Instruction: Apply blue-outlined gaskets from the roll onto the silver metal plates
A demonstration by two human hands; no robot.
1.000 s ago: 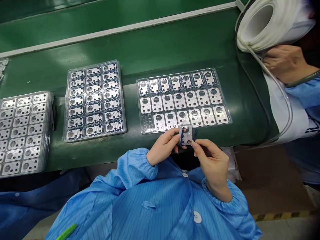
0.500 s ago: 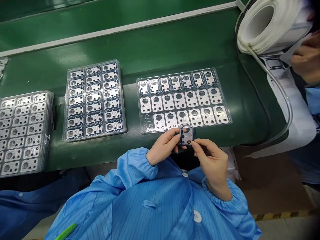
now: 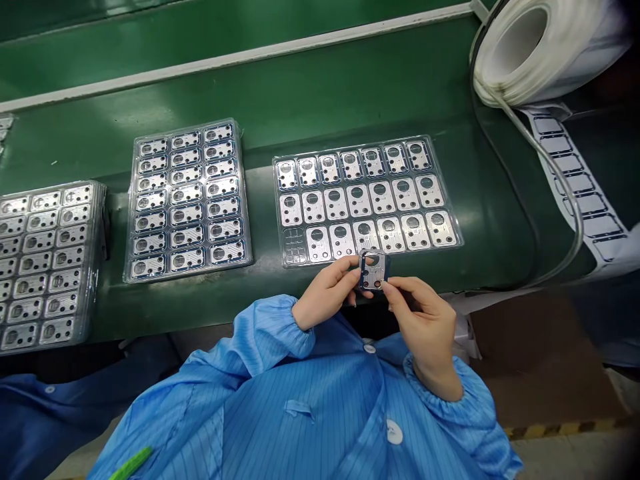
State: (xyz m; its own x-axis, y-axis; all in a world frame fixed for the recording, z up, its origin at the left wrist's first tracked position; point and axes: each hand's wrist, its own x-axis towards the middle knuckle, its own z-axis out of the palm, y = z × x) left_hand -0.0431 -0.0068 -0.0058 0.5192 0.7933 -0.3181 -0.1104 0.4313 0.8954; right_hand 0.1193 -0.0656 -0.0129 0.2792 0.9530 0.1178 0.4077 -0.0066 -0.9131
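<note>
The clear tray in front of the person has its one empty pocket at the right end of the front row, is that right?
Not quite: the head view shows the empty pocket of the clear tray at the left end of the front row, not the right end. It is still the tray's one empty pocket.

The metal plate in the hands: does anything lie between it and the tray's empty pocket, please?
Two filled pockets lie between the metal plate and the empty pocket, in the clear tray's bottom row; nothing visible hangs above them.
</note>
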